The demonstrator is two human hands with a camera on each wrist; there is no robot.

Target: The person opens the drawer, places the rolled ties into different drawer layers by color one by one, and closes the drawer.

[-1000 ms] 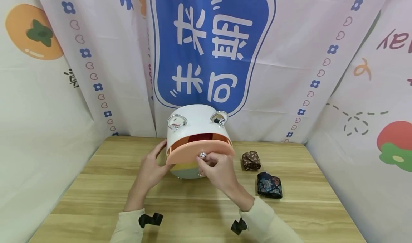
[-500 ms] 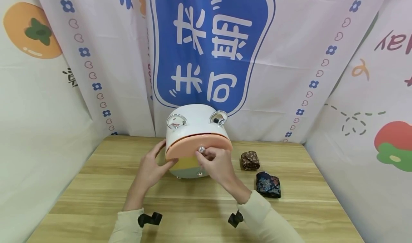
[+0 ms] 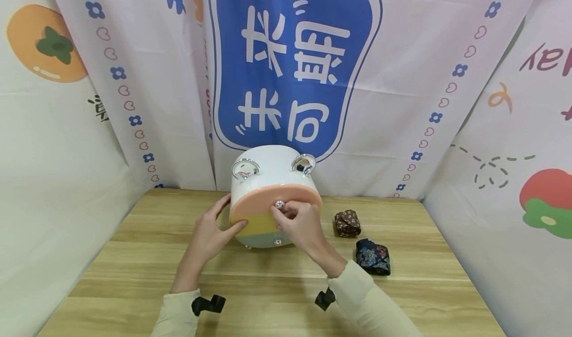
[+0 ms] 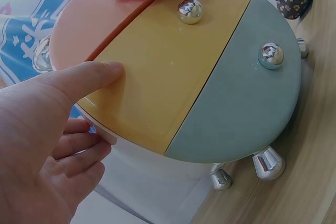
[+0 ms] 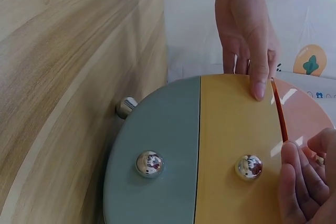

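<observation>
A small rounded chest of drawers (image 3: pixel 274 166) with a white body stands at the table's back. Its pink-orange top drawer (image 3: pixel 253 204) looks flush with the body in the head view; a thin gap shows along its lower edge in the right wrist view. Below are a yellow drawer (image 4: pixel 163 77) and a grey-green drawer (image 4: pixel 231 98), each with a silver ball knob. With thumb and fingertips, my right hand (image 3: pixel 305 228) pinches the top drawer's knob (image 3: pixel 279 204). My left hand (image 3: pixel 210 237) grips the chest's left side, thumb on the yellow front, fingers behind the edge.
Right of the chest lie a brown patterned cloth roll (image 3: pixel 347 223) and a dark blue floral one (image 3: pixel 373 257). Silver feet (image 4: pixel 269 163) lift the chest off the wooden table (image 3: pixel 250 297). A printed curtain (image 3: pixel 375 168) hangs close behind it.
The top drawer has slid in from partly pulled out to flush, my right hand moving forward with its knob. My left hand has kept its place on the chest.
</observation>
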